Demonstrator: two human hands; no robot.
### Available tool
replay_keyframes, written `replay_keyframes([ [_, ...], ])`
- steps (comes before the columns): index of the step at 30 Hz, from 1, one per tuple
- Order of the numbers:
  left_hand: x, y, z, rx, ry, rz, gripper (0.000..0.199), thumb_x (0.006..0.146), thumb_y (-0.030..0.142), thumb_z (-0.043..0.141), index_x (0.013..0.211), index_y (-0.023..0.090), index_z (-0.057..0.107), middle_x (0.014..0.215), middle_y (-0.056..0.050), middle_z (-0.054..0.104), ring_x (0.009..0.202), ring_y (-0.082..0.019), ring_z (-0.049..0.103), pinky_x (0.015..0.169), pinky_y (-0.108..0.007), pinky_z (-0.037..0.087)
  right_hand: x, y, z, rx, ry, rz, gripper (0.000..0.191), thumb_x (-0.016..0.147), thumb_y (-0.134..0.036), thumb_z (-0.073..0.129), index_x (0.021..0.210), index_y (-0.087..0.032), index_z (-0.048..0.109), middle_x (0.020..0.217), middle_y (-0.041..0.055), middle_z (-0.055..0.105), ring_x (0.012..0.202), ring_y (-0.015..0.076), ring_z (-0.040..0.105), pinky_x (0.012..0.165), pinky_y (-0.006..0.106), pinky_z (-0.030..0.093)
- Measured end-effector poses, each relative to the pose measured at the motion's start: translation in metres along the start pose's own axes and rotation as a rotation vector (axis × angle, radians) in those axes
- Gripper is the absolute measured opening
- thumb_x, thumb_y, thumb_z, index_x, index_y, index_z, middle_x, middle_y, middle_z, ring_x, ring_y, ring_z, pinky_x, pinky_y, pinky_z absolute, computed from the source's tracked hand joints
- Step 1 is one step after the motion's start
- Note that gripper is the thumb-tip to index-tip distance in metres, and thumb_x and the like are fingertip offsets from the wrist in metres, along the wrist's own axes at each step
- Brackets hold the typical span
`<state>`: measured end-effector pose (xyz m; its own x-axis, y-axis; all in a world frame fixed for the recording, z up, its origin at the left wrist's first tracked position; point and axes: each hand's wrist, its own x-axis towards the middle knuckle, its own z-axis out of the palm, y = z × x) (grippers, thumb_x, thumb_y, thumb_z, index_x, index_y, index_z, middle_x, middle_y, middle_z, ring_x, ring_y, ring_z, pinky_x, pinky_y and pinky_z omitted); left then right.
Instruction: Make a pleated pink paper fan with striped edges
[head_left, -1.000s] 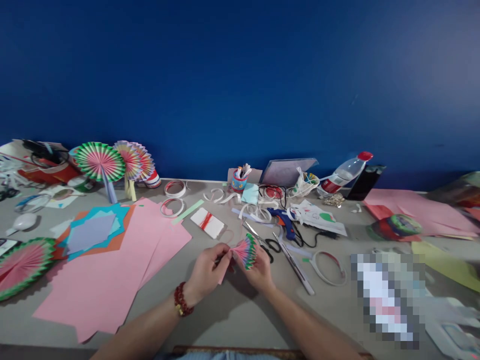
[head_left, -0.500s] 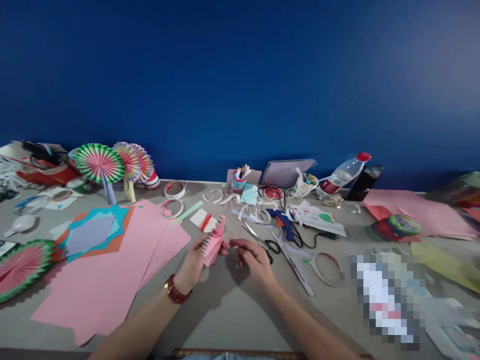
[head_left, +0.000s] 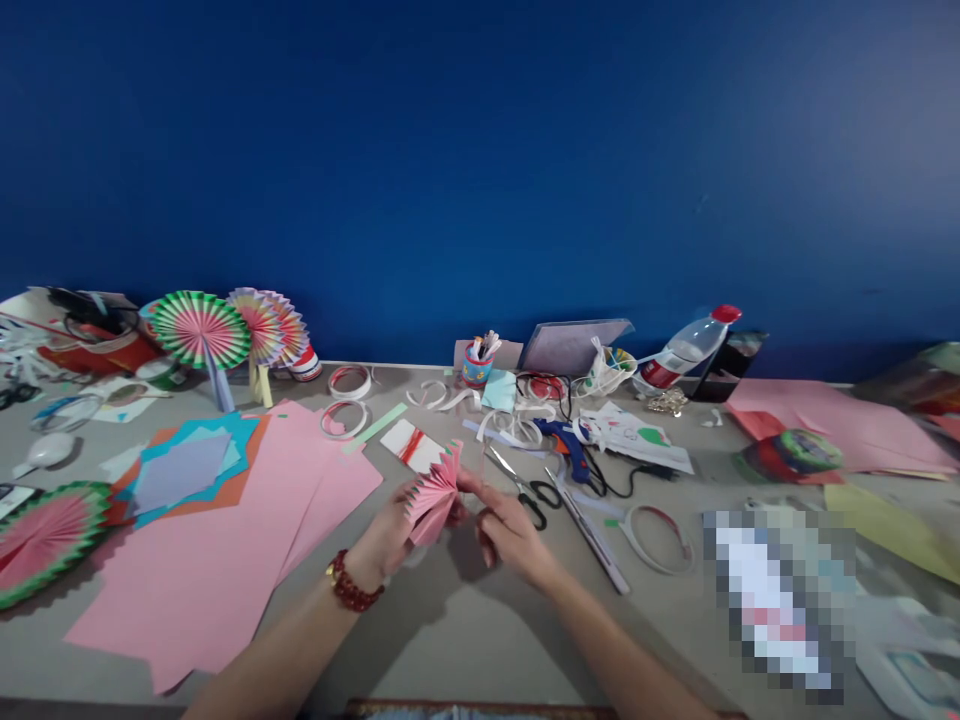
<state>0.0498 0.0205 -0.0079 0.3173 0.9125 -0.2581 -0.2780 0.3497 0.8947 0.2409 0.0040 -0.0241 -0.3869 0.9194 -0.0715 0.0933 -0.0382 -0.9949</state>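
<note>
A pleated pink paper piece [head_left: 435, 492] is held in my left hand [head_left: 386, 535], fanned out a little, above the grey table [head_left: 450, 640]. My left hand wraps round its lower left side, and a red beaded bracelet circles that wrist. At the paper's right edge is my right hand [head_left: 510, 530], its index finger stretched toward the folds and its other fingers curled; nothing shows in it. Black-handled scissors [head_left: 536, 492] and a long cutter [head_left: 589, 535] lie right of my right hand. A white card with a red ribbon [head_left: 411, 445] lies just behind the pleated paper.
Pink sheets [head_left: 217, 570] and star-shaped coloured papers [head_left: 184, 470] lie at left, near a green-edged paper fan [head_left: 52, 535]. Finished fans [head_left: 202, 330] stand behind. At right are a blue glue gun [head_left: 566, 445], a tape ring [head_left: 656, 540] and a bottle [head_left: 686, 350].
The pleated paper has tilted and spread wider in my left hand. My right index finger has stretched out and come against its right edge.
</note>
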Motion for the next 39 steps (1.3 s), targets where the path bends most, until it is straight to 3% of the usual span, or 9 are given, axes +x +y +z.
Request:
replay_keyframes([
  [5, 0.002, -0.006, -0.001, -0.038, -0.004, -0.025, 0.026, 0.075, 0.04, 0.073, 0.09, 0.018, 0.072, 0.084, -0.008, 0.074, 0.077, -0.023, 0.069, 0.078, -0.035, 0.055, 0.0, -0.006, 0.001, -0.285, -0.004, -0.172, 0.067, 0.075, -0.009, 0.041, 0.139, -0.028, 0.055, 0.131, 0.0085, 0.062, 0.058, 0.0114, 0.064, 0.049, 0.022, 0.05],
  [8, -0.002, -0.003, -0.003, -0.011, -0.061, -0.015, 0.021, 0.08, 0.039, 0.07, 0.083, 0.018, 0.072, 0.086, -0.007, 0.074, 0.077, -0.02, 0.067, 0.078, -0.031, 0.053, 0.003, -0.009, -0.001, -0.422, 0.065, -0.242, 0.051, 0.074, -0.006, 0.045, 0.117, -0.022, 0.067, 0.117, 0.0078, 0.069, 0.081, 0.017, 0.067, 0.068, 0.025, 0.054],
  [12, -0.004, 0.009, -0.008, 0.097, -0.088, 0.02, 0.021, 0.082, 0.036, 0.065, 0.08, 0.015, 0.071, 0.083, -0.008, 0.072, 0.076, -0.02, 0.066, 0.076, -0.03, 0.051, 0.005, -0.012, -0.008, -0.481, 0.107, -0.198, 0.008, 0.08, -0.017, 0.058, 0.078, -0.019, 0.066, 0.093, 0.0056, 0.067, 0.07, 0.0148, 0.062, 0.063, 0.025, 0.05],
  [17, 0.004, 0.032, -0.03, 0.562, 0.038, 0.228, 0.026, 0.087, 0.038, 0.056, 0.078, 0.016, 0.066, 0.072, -0.004, 0.066, 0.068, -0.018, 0.059, 0.063, -0.026, 0.042, 0.004, -0.027, -0.02, -0.577, 0.069, -0.374, 0.014, 0.09, -0.026, 0.057, 0.08, -0.02, 0.064, 0.108, 0.0079, 0.066, 0.103, 0.0215, 0.059, 0.087, 0.034, 0.047],
  [20, 0.009, 0.045, -0.043, 0.952, 0.12, 0.392, 0.03, 0.091, 0.036, 0.049, 0.07, 0.017, 0.06, 0.065, -0.001, 0.059, 0.063, -0.015, 0.051, 0.059, -0.025, 0.034, 0.002, -0.036, -0.014, -0.663, -0.049, -0.401, 0.025, 0.098, -0.029, 0.049, 0.078, -0.02, 0.06, 0.084, 0.0038, 0.067, 0.085, 0.0174, 0.061, 0.079, 0.029, 0.045],
  [25, 0.017, 0.053, -0.046, 1.119, 0.104, 0.355, 0.032, 0.092, 0.034, 0.043, 0.068, 0.017, 0.056, 0.063, 0.0, 0.058, 0.061, -0.015, 0.051, 0.058, -0.025, 0.031, -0.004, -0.044, 0.013, -1.077, -0.159, -0.361, 0.018, 0.098, -0.026, 0.049, 0.086, -0.02, 0.061, 0.075, 0.0013, 0.067, 0.068, 0.0154, 0.06, 0.061, 0.025, 0.036],
  [31, 0.022, 0.048, -0.041, 1.389, 0.074, 0.306, 0.033, 0.093, 0.028, 0.042, 0.068, 0.018, 0.059, 0.064, -0.004, 0.063, 0.06, -0.017, 0.056, 0.058, -0.026, 0.032, -0.008, -0.059, 0.021, -1.373, -0.123, -0.544, 0.011, 0.094, -0.024, 0.054, 0.086, -0.021, 0.06, 0.081, 0.0022, 0.068, 0.063, 0.0149, 0.056, 0.054, 0.027, 0.029],
  [36, 0.014, 0.044, -0.032, 1.51, 0.088, 0.359, 0.025, 0.092, 0.019, 0.043, 0.075, 0.017, 0.061, 0.077, -0.009, 0.066, 0.072, -0.02, 0.06, 0.064, -0.028, 0.035, 0.001, -0.075, 0.011, -1.36, -0.064, -0.699, 0.013, 0.093, -0.02, 0.051, 0.085, -0.02, 0.061, 0.08, 0.0024, 0.067, 0.066, 0.0148, 0.056, 0.056, 0.027, 0.03],
  [39, 0.002, 0.044, -0.023, 1.658, 0.041, 0.391, 0.023, 0.092, 0.014, 0.042, 0.084, 0.016, 0.064, 0.085, -0.01, 0.067, 0.076, -0.021, 0.062, 0.066, -0.028, 0.039, 0.014, -0.084, -0.003, -1.311, 0.028, -0.67, 0.017, 0.095, -0.019, 0.048, 0.091, -0.02, 0.064, 0.079, 0.003, 0.068, 0.066, 0.0146, 0.057, 0.058, 0.027, 0.031],
])
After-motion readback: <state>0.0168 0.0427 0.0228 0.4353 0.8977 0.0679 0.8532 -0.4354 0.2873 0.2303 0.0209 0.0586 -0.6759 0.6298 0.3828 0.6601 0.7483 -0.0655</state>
